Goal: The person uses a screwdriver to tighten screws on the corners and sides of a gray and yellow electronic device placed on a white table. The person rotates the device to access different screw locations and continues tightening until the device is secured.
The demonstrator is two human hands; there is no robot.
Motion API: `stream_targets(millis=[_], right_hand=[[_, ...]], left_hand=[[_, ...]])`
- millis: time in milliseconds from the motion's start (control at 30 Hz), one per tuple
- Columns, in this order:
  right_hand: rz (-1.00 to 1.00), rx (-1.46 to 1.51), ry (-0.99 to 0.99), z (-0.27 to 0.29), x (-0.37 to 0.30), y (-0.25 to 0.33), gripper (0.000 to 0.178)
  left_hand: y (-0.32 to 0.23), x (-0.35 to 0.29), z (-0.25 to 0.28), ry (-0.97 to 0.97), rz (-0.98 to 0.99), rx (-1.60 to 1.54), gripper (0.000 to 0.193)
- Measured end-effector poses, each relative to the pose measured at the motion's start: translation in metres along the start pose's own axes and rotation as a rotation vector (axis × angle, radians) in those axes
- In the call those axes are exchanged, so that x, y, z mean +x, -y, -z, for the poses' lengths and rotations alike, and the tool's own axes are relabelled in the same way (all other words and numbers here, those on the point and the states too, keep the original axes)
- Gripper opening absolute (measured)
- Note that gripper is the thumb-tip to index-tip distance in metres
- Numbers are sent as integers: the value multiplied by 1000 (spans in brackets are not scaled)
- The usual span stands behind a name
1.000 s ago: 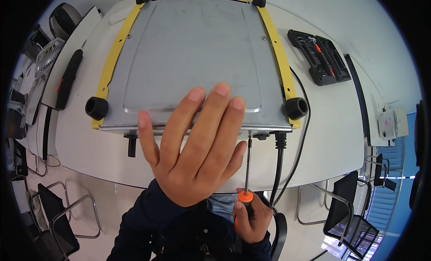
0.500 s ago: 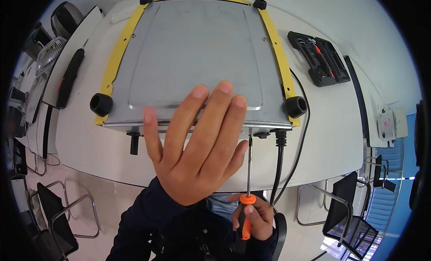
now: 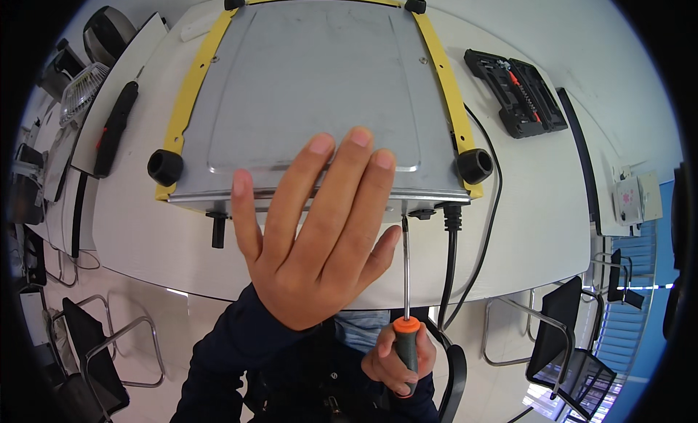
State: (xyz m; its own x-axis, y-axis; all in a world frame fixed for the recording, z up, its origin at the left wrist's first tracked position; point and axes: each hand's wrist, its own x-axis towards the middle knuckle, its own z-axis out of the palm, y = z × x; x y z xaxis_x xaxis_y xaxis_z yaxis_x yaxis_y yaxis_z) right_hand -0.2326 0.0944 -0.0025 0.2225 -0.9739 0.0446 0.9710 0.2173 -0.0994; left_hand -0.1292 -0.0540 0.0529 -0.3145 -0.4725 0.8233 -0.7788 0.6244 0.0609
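A grey metal appliance (image 3: 305,74) with yellow edge strips and black feet lies on the white table, its feet facing up. My left hand (image 3: 313,241) rests on its near edge, fingers spread over the top panel and thumb out to the right. In my right hand (image 3: 396,361), below the table's near edge, is a screwdriver (image 3: 407,343) with a dark grey and orange handle. Its long shaft points away from me, and the tip meets the appliance's near face beside a small black fitting (image 3: 421,215). I cannot make out the screw there.
A black power cord (image 3: 452,256) leaves the near face, right of the screwdriver. An open black tool case (image 3: 515,94) lies at the right. A black cordless driver (image 3: 116,128) lies at the left. Chairs (image 3: 563,336) stand on both sides.
The screwdriver handle has turned, showing its dark grey side instead of orange. My right fingers have wrapped round it differently. My left hand has stayed on the appliance, which has shifted slightly.
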Motion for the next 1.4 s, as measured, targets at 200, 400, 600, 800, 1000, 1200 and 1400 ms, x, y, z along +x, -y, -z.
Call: stream_targets(millis=[200,400,600,800,1000,1200,1400], right_hand=[[-12,-159,-126,-3,0,-1,57],[9,-256,-233,-9,1,-5,56],[-54,-687,-406,-23,3,3,54],[-83,-994,-513,-30,7,15,49],[-47,-1273,-660,-35,11,14,48],[44,-1663,-733,-31,13,10,34],[293,-2488,-756,-24,12,8,28]], left_hand=[[0,1,12,74,7,-9,49],[-3,1,15,90,32,-45,47],[1,2,12,46,-2,-57,46],[1,2,10,39,-9,-49,46],[1,2,9,44,-16,-51,48],[2,1,7,43,-13,-62,48],[1,1,7,56,-16,-65,50]])
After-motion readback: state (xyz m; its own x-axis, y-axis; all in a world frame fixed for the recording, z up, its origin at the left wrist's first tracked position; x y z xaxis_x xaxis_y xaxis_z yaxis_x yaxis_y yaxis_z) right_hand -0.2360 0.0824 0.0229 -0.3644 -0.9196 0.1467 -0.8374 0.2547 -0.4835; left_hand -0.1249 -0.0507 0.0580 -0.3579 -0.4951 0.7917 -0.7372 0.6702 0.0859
